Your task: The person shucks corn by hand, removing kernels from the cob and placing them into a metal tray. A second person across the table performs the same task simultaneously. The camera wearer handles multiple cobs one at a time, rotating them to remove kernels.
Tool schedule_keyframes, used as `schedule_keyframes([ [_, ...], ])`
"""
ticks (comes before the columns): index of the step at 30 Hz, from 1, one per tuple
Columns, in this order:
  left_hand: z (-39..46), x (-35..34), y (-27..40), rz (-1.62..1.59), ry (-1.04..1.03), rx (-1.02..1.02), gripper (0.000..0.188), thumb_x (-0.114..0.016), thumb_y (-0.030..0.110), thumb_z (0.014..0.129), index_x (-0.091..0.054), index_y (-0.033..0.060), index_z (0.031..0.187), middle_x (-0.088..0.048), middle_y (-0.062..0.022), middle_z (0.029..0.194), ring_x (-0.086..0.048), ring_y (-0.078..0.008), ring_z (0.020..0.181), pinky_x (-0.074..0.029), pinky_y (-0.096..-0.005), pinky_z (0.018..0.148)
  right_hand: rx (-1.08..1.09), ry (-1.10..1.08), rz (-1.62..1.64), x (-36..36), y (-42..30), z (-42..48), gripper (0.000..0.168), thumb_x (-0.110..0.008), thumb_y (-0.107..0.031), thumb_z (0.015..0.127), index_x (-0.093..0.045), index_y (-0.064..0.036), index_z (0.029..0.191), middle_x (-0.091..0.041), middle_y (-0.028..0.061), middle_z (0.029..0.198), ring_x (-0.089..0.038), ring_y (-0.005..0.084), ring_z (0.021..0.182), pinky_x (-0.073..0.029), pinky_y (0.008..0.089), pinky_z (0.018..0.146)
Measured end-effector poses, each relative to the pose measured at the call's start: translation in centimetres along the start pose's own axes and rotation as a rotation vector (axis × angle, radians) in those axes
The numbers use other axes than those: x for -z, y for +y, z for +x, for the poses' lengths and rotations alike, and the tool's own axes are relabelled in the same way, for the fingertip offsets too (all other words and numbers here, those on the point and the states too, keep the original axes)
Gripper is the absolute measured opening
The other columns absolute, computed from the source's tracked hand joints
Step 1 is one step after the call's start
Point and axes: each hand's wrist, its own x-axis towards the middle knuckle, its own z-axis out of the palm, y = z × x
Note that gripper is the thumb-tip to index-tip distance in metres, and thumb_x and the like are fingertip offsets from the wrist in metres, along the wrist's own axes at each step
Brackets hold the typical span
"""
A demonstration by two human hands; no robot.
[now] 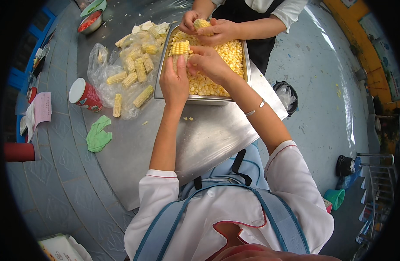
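My left hand (174, 81) grips a partly stripped corn cob (180, 48) over the left part of a deep steel pan. Yellow kernels remain at the cob's upper end. My right hand (209, 63) is beside it, thumb and fingers bent at the cob's right side; whether they hold a kernel cannot be told. The steel pan (159, 76) is filled with loose corn kernels (208, 85). Across the pan, a co-worker's hands (224, 31) hold another corn cob (202, 24). Left of the pan, stripped cobs (140, 70) lie on clear plastic bags (103, 70).
The pan stands on a steel table (206, 133). A red can with a white lid (86, 94) and a green cloth (99, 134) are at left. Farther back is a steel bowl with red pieces (90, 22). A lined bin (286, 98) stands on the floor at right.
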Motion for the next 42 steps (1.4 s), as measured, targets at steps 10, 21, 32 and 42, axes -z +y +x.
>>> schedule_keyframes([
  [10, 0.1, -0.2, -0.6, 0.02, -0.005, -0.004, 0.031, -0.05, 0.028, 0.094, -0.057, -0.0018, 0.099, -0.063, -0.0204, 0.082, -0.061, -0.0385, 0.076, -0.046, -0.0436, 0.064, -0.026, -0.042, -0.229, 1.2, 0.5, 0.5, 0.011, -0.054, -0.008, 0.085, -0.056, 0.001, 0.078, -0.053, 0.0053, 0.071, -0.052, 0.0139, 0.061, -0.041, 0.0242, 0.05],
  [21, 0.0, -0.6, -0.9, 0.116, -0.006, -0.064, 0.035, -0.051, 0.029, 0.093, -0.058, -0.003, 0.103, -0.062, -0.0223, 0.083, -0.06, -0.0398, 0.077, -0.046, -0.0442, 0.066, -0.15, 0.008, 0.19, 1.8, 1.0, 1.3, 0.007, -0.051, -0.005, 0.083, -0.052, 0.002, 0.081, -0.052, 0.0107, 0.083, -0.051, 0.0177, 0.064, -0.041, 0.0264, 0.048],
  [32, 0.1, -0.2, -0.2, 0.107, -0.084, -0.052, 0.031, -0.052, 0.029, 0.093, -0.059, -0.0006, 0.099, -0.062, -0.0209, 0.083, -0.06, -0.0388, 0.076, -0.046, -0.0436, 0.064, -0.099, 0.147, 0.136, 1.2, 1.0, 1.2, 0.016, -0.051, -0.012, 0.084, -0.053, 0.002, 0.075, -0.053, 0.0073, 0.068, -0.05, 0.0142, 0.053, -0.039, 0.0244, 0.043],
  [42, 0.2, -0.4, -1.0, 0.043, -0.106, 0.009, 0.034, -0.052, 0.031, 0.093, -0.06, -0.0012, 0.102, -0.063, -0.0221, 0.086, -0.061, -0.0363, 0.077, -0.047, -0.0405, 0.066, 0.016, 0.114, -0.157, 1.1, 1.6, 1.1, 0.021, -0.047, -0.011, 0.086, -0.05, 0.001, 0.07, -0.05, 0.006, 0.058, -0.045, 0.0133, 0.04, -0.034, 0.0258, 0.036],
])
